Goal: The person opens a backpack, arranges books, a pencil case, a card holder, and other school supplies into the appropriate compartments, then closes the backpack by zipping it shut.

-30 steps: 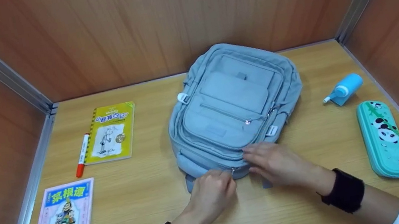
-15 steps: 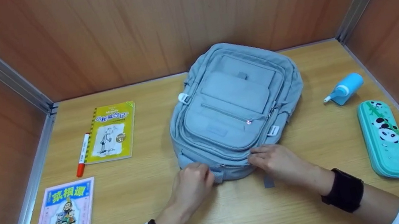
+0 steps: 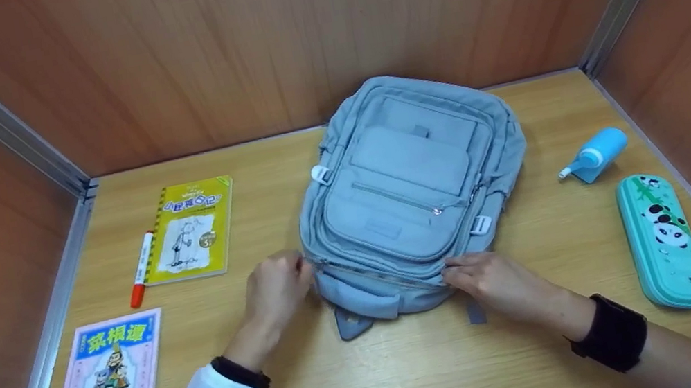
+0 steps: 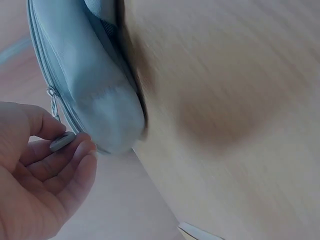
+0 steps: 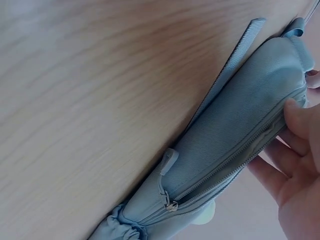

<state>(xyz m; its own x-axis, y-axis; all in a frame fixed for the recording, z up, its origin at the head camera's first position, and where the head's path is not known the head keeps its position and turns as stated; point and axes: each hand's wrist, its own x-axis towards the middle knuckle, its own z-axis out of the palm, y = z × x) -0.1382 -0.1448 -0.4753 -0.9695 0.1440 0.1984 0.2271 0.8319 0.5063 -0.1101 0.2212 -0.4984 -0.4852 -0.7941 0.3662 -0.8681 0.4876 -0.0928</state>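
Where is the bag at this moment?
In the head view, the bag lies on the table slightly right of the picture's middle, between the yellow book on its left and the blue bottle on its right.

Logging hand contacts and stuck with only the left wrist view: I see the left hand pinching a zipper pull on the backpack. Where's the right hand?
Observer: In the head view, the right hand pinches the near edge of the backpack.

Operator: Copy. Is the zipper open or closed over on that side?

Observer: Open. The right wrist view shows the zipper parted between that hand and another zipper pull, which hangs free with nothing holding it.
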